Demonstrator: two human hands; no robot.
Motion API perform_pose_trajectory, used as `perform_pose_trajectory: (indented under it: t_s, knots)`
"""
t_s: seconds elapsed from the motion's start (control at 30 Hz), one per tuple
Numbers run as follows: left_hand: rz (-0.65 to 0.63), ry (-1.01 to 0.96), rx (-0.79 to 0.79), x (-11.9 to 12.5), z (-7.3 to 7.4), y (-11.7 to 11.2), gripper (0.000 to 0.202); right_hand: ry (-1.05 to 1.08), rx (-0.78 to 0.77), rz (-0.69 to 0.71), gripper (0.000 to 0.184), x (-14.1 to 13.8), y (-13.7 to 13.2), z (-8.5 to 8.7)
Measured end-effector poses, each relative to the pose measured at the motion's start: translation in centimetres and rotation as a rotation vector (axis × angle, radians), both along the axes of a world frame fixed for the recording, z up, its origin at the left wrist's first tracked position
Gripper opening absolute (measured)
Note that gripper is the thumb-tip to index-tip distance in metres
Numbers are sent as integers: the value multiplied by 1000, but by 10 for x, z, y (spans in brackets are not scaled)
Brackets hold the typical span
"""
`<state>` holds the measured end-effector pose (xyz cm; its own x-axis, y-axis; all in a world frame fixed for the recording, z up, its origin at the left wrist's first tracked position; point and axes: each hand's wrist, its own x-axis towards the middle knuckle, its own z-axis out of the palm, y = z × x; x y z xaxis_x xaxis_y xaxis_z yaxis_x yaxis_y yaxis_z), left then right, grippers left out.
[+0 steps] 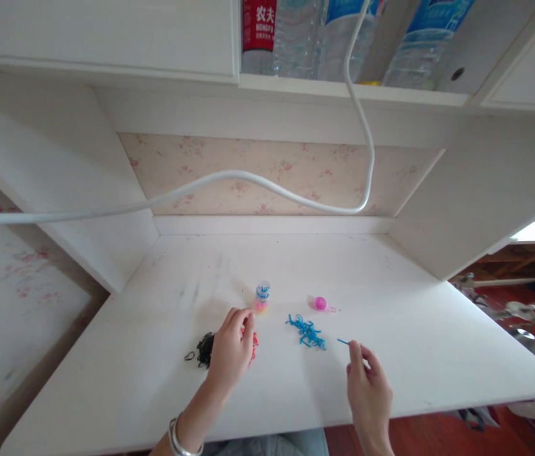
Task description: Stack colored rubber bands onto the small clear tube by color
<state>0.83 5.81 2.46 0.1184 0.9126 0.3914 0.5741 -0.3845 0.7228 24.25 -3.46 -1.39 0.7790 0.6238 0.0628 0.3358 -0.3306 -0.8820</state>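
My left hand [232,348] rests on the white desk [390,354] with fingers curled over a small pile of red rubber bands [254,345]. A pile of black bands [203,349] lies just left of it. A small clear container [262,297] with coloured bands stands right above the fingertips. My right hand [366,386] pinches a thin blue stick [343,342] that points left toward a pile of blue bands [308,331]. A pink round lid [320,303] lies behind the blue pile.
A white cable [248,180] hangs across the alcove in front of flowered wallpaper. Water bottles [295,35] stand on the shelf above. White side panels wall the desk on both sides. A red wood floor shows at the right.
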Motion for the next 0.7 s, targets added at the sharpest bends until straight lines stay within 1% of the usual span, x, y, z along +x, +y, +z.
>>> perform_pose_trajectory:
  t_s: [0.1,0.13,0.2,0.27,0.37,0.43,0.53,0.57,0.63,0.7]
  knots:
    - [-47,19,-47,2,-11,-19,24,-123,231,228,37,-36,30,32]
    - [-72,21,-63,3,-15,-26,25,-150,282,303,36,-49,44,43]
    - [-134,28,-109,4,-23,-39,25,-225,330,447,35,-72,71,59]
    - [-175,42,-155,2,-32,-52,25,-283,343,514,35,-87,94,69]
    - [-173,57,-205,-6,-44,-64,24,-369,318,537,34,-98,115,71]
    - [-163,56,-234,-12,-50,-68,25,-433,276,545,34,-100,121,67]
    - [-174,49,-253,-17,-53,-69,24,-486,234,559,34,-99,123,67]
    - [-181,46,-253,-17,-53,-69,24,-481,240,559,34,-99,120,70]
    - [-195,43,-249,-17,-52,-67,23,-444,284,560,32,-98,110,82]
    - [-214,41,-245,-17,-51,-66,23,-390,351,566,29,-94,91,97]
